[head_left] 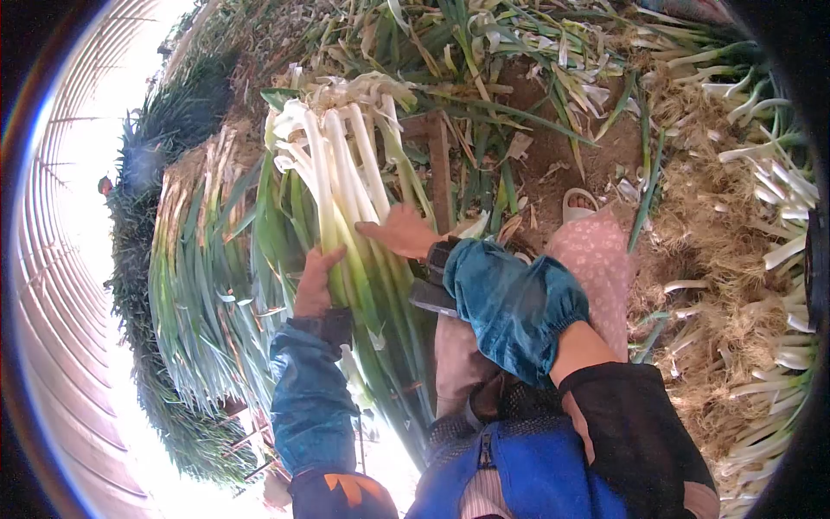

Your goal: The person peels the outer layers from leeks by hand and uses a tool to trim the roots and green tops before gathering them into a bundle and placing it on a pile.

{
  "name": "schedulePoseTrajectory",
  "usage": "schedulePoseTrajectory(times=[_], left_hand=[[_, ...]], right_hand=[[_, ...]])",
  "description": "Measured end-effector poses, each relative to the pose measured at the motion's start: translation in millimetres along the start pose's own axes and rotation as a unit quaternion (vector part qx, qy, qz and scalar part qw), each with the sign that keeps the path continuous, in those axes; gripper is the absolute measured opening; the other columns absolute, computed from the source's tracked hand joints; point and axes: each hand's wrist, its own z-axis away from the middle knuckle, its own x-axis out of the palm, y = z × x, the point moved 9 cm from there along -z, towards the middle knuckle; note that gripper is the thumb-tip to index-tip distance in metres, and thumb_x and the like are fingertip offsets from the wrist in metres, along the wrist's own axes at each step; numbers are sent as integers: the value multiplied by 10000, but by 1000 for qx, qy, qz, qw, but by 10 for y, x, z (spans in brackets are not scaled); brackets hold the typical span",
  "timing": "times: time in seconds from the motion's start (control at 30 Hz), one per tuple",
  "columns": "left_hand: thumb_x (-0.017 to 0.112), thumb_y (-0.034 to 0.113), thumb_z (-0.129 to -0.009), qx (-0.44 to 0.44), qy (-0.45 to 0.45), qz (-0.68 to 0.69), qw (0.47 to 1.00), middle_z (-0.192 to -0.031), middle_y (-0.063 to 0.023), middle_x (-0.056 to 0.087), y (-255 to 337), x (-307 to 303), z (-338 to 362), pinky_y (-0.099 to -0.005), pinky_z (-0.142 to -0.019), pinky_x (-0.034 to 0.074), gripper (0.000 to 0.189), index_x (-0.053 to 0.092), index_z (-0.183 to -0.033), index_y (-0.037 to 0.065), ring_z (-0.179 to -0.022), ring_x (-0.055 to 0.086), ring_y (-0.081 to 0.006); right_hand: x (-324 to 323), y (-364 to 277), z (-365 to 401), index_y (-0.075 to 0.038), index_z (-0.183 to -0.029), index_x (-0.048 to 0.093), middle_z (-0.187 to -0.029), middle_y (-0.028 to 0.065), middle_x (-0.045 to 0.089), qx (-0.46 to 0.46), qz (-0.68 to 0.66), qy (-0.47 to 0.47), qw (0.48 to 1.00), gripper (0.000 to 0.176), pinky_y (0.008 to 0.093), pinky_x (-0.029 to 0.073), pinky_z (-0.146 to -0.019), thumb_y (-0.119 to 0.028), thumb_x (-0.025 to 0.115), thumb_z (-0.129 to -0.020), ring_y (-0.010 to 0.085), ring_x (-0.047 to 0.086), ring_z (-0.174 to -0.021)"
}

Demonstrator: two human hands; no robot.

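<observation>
Left hand [316,281] and right hand [403,232] clasp the leek bunch [346,164]: glossy white far end, streaky green nearer!

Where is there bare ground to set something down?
Small bare patches of soil show between the brown bar and the sandal, with scraps nearby. It is crowded around the held bundle, the stacked green stalks at picture left, leaf litter at top and rooty stalks at right.

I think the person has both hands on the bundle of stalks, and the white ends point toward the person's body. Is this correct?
Not quite: in the head view, the white ends point away from the body, and the green leaves run toward it. Both hands, left hand and right hand, are indeed on the bundle of stalks.
</observation>
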Motion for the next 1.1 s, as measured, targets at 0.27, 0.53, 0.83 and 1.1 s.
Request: schedulePoseTrajectory(times=[0.27,0.53,0.83,1.1], left_hand=[[638,148,-815,2,-35,-7,999,-920,-71,640,-5,132,-70,-295,-694,510,332,572,-1099,-10,-766,621,-167],[618,157,-830,22,15,-22,999,-974,-82,620,72,101,41,-294,-696,511,379,527,-1155,-15,-803,615,-168],[582,168,-854,108,64,-38,991,-1050,-112,593,679,-41,885,-295,-717,511,395,488,-1197,-4,-866,607,-181],[568,192,-866,122,14,-98,988,-983,-101,635,1523,230,1869,-292,-687,526,361,526,-1156,-17,-780,639,-174]], right_hand=[[-53,249,-74,202,-1080,500,-1095,300,548,66,-92,-23,993,982,416,470,-849,-686,611,-676,377,574,-1001],[-272,-236,276,24,-1197,558,-1062,111,649,-249,-317,-136,905,520,302,432,-857,-345,606,-835,193,596,-992],[-402,-1284,991,-4,-1261,494,-1226,111,539,-247,-475,-182,825,536,355,391,-961,-338,606,-857,199,518,-1089],[-138,-2002,1691,0,-1140,532,-953,81,623,-136,-683,-214,685,424,309,515,-697,-330,579,-879,157,612,-760]])
